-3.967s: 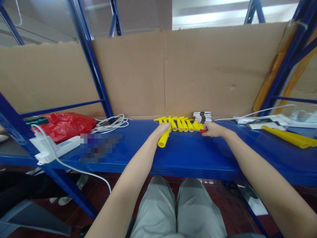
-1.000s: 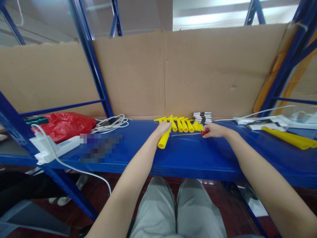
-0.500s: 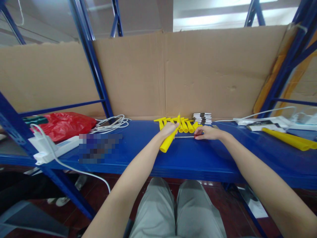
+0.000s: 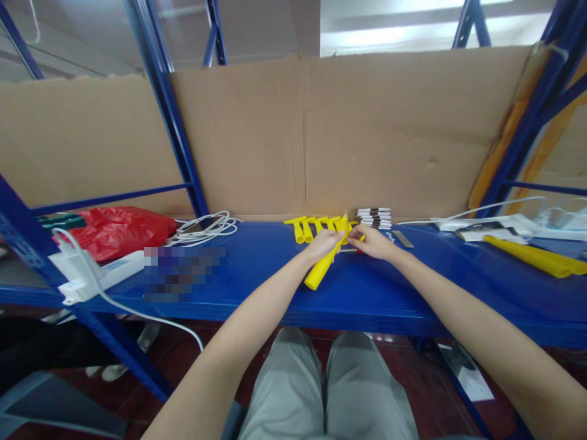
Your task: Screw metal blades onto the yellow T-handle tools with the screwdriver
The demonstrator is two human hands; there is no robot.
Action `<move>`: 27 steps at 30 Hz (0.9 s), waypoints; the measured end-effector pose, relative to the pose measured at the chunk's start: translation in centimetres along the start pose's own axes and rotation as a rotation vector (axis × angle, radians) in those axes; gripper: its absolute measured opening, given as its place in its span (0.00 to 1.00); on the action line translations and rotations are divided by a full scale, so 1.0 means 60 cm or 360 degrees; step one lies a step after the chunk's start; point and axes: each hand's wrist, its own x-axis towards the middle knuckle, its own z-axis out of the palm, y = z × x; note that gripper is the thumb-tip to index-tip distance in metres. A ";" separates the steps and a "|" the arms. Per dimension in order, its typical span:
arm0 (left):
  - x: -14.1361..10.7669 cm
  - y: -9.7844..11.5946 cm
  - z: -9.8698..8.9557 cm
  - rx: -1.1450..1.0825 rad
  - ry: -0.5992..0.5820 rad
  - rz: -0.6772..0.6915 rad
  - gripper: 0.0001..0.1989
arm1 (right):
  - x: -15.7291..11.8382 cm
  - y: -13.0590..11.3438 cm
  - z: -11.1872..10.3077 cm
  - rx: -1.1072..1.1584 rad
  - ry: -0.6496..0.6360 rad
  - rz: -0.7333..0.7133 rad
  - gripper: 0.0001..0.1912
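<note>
Yellow tube [image 4: 320, 273] shifted rightward since earlier frame, gripped in closed left hand [image 4: 324, 242] above blue shelf [image 4: 367, 287]; long axis slanted near-left to far-right, far end beside right hand [image 4: 375, 244], fingers bunched, pinch unclear.

A blue shelf [image 4: 389, 293] is laid out with a red bag [image 4: 123, 231], a power strip [image 4: 123, 267] and coiled cable [image 4: 208, 229] at the left. Yellow tubes [image 4: 299, 232] are lined up at the back centre, with white packets [image 4: 374, 217] stacked beside them. A metal strip [image 4: 402, 239] is set nearby; longer yellow cones [image 4: 527, 255] are placed at the right, beside a black-and-white packet [image 4: 490, 232].
</note>
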 end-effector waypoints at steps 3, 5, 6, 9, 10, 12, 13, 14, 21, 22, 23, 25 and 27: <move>0.001 -0.001 0.000 0.0014 -0.0011 -0.0003 0.18 | 0.000 -0.004 0.001 0.0020 0.0030 0.0006 0.03; 0.001 -0.001 0.000 0.0020 -0.0013 0.0004 0.18 | 0.001 -0.006 0.001 0.0025 0.0036 -0.0001 0.03; 0.000 0.000 0.000 0.0021 -0.0015 0.0010 0.18 | 0.001 -0.006 0.001 0.0024 0.0039 -0.0002 0.03; -0.002 0.001 0.000 0.0026 -0.0016 0.0023 0.18 | 0.001 -0.006 0.000 0.0019 0.0043 -0.0003 0.03; -0.002 0.001 0.000 0.0036 -0.0017 0.0022 0.18 | 0.001 -0.005 -0.001 0.0020 0.0047 -0.0009 0.03; -0.003 0.002 -0.001 0.0068 -0.0031 0.0022 0.18 | 0.001 -0.001 -0.001 0.0029 0.0054 -0.0027 0.03; -0.004 0.002 -0.001 0.0085 -0.0043 0.0020 0.19 | 0.001 0.000 -0.002 0.0037 0.0055 -0.0036 0.03; -0.004 0.002 -0.001 0.0101 -0.0055 0.0017 0.19 | 0.001 0.001 -0.002 0.0045 0.0055 -0.0043 0.03; -0.005 0.005 -0.001 0.0118 -0.0066 0.0017 0.19 | 0.000 -0.004 -0.008 0.0047 0.0036 -0.0026 0.01; -0.006 0.005 -0.001 0.0123 -0.0066 0.0015 0.19 | 0.001 -0.004 -0.008 0.0045 0.0038 -0.0020 0.01; -0.006 0.006 -0.001 0.0124 -0.0067 0.0013 0.20 | 0.001 -0.005 -0.009 0.0046 0.0038 -0.0017 0.01; -0.008 0.008 0.000 0.0118 -0.0065 0.0010 0.19 | 0.002 -0.004 -0.009 0.0052 0.0044 -0.0022 0.01; -0.009 0.010 0.000 0.0104 -0.0052 -0.0001 0.19 | 0.003 -0.003 -0.009 0.0060 0.0055 -0.0039 0.01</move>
